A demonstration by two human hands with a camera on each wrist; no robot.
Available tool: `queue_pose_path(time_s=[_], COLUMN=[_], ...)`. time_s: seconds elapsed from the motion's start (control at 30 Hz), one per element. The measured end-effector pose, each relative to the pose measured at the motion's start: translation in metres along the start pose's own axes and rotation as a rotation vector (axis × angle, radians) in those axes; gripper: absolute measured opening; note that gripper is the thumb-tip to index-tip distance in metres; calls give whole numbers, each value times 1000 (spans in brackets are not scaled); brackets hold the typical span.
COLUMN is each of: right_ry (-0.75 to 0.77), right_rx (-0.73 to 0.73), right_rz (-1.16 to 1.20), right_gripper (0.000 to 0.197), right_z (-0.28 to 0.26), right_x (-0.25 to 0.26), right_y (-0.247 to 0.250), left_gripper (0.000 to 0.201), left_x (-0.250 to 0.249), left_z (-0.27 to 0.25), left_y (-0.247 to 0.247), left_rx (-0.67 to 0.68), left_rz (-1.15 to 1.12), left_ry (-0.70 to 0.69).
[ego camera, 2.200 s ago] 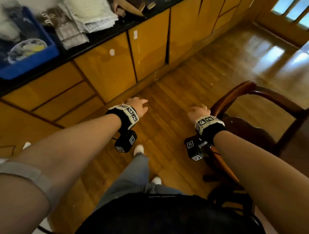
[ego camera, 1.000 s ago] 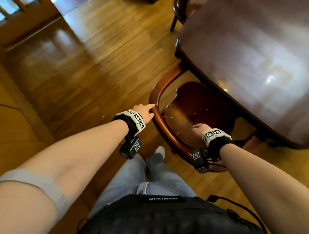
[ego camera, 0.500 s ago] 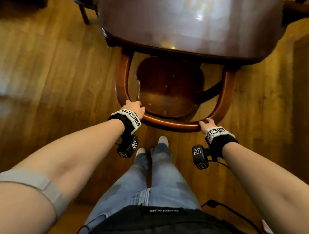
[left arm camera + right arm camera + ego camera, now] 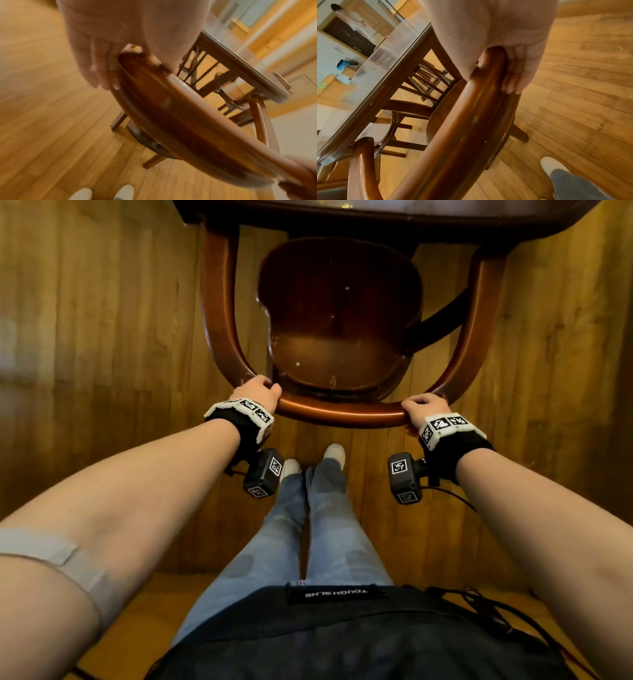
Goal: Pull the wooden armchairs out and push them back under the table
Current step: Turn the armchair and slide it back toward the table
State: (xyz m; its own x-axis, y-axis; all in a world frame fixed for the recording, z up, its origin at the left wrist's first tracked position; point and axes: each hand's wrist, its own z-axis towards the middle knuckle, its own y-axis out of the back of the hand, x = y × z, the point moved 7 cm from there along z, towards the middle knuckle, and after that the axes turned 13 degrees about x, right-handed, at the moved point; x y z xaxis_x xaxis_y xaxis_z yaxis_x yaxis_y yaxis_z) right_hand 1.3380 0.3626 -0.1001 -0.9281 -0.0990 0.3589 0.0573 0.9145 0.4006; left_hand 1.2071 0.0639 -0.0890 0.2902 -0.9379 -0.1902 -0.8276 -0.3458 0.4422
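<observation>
A wooden armchair [image 4: 342, 412] with a curved brown back rail and a dark round seat [image 4: 339, 313] stands in front of me, its arm fronts under the edge of the dark table [image 4: 376, 213]. My left hand [image 4: 257, 393] grips the left bend of the back rail [image 4: 171, 108]. My right hand [image 4: 424, 405] grips the right bend of the rail [image 4: 462, 115]. In both wrist views the fingers curl around the rail. The chair's front legs are hidden under the table.
Wooden plank floor [image 4: 102, 337] lies on both sides of the chair. My feet in white shoes [image 4: 334, 453] stand just behind the back rail. More chair frames [image 4: 426, 81] show under the table. A person [image 4: 351, 20] stands far off by a cabinet.
I turned from the cabinets to face the table. Both hands took hold of the chair's back rail, and the chair has come closer to me, away from the table.
</observation>
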Motion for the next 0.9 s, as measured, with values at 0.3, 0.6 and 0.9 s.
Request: queue_pose_path(time_s=[0.3, 0.6, 0.9], right_ry=[-3, 6, 1], right_rx=[-81, -90, -19], right_rz=[8, 48, 57], right_gripper=[8, 12, 11], right_z=[-15, -44, -88], right_x=[-19, -58, -125], right_y=[-2, -28, -55], left_gripper=[29, 26, 26], left_x=[15, 50, 104], left_z=[-7, -29, -65], left_y=[-22, -39, -91], left_rx=[-60, -76, -63], left_rz=[-308, -330, -315], left_ry=[-24, -43, -7])
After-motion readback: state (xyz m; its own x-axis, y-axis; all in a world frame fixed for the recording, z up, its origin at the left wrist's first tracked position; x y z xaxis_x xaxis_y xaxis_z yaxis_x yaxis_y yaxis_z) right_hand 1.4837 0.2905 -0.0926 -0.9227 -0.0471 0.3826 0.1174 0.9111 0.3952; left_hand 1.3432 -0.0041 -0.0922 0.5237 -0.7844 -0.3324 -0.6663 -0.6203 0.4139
